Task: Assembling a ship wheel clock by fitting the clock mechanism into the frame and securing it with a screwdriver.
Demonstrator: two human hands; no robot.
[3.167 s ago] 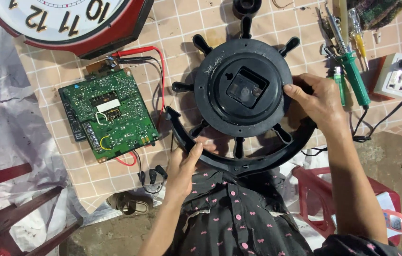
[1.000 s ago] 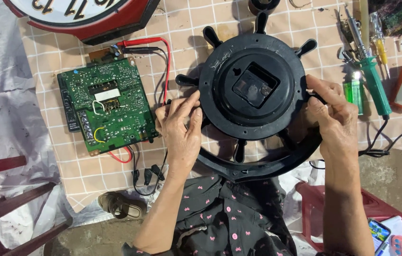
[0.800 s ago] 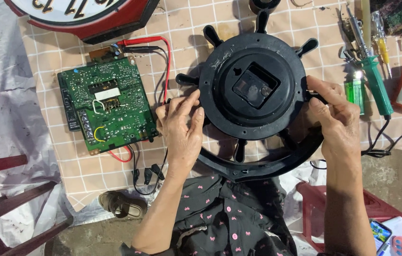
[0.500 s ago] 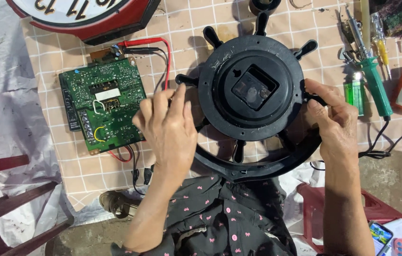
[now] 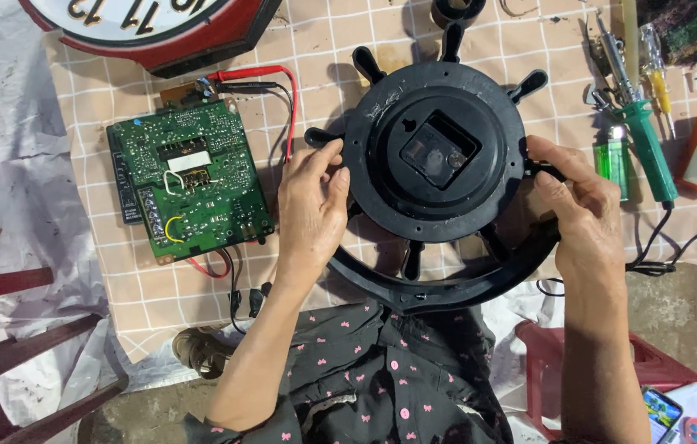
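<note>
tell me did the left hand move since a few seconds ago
Yes. The left hand climbed from the lower spokes to the black clock back's left rim.

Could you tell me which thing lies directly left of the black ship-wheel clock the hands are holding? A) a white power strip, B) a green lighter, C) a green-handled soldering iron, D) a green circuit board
D: the green circuit board lies on the checked cloth beside the left hand, left of the black clock.

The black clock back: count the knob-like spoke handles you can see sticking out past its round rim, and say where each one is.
6 on the black clock back: two at the top, one upper right, one left by the left hand, two below. The right hand may hide others.
</note>
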